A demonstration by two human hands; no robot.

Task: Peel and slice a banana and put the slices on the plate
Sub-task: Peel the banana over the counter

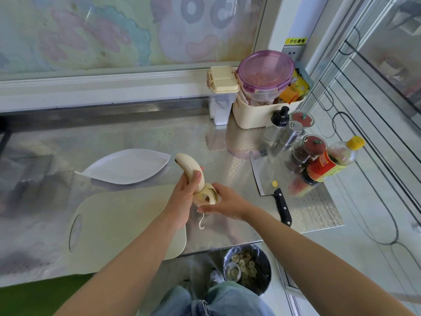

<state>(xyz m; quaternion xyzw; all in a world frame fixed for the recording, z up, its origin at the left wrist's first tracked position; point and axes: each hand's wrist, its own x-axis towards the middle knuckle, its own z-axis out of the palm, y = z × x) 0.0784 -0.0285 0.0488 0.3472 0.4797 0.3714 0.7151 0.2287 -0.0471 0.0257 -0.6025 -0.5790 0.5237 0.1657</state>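
- Two hands on one banana (188, 166), which is held in the air over the right end of the cutting board (123, 222).
- left hand (185, 193): fingers and thumb wrapped round the banana's lower half. The bare upper half sticks up out of the grip, tip leaning left toward the plate (127, 166).
- right hand (225, 200): just right of the left hand. Thumb and fingers pinch the peel (208, 193), which is folded down in strips at the banana's base.
- peel string (201, 222): thin, dangles below the right hand.
- plate: white, leaf-shaped, on the steel counter (159, 137) behind the board, near the banana tip, not touching it.
- cleaver (267, 176): flat on the counter right of the hands, well apart from both, black handle pointing toward the person.
- bin (249, 267): on the floor below the counter edge, pale scraps inside.
- sauce bottle (330, 163): far right among jars, beside the cleaver blade.
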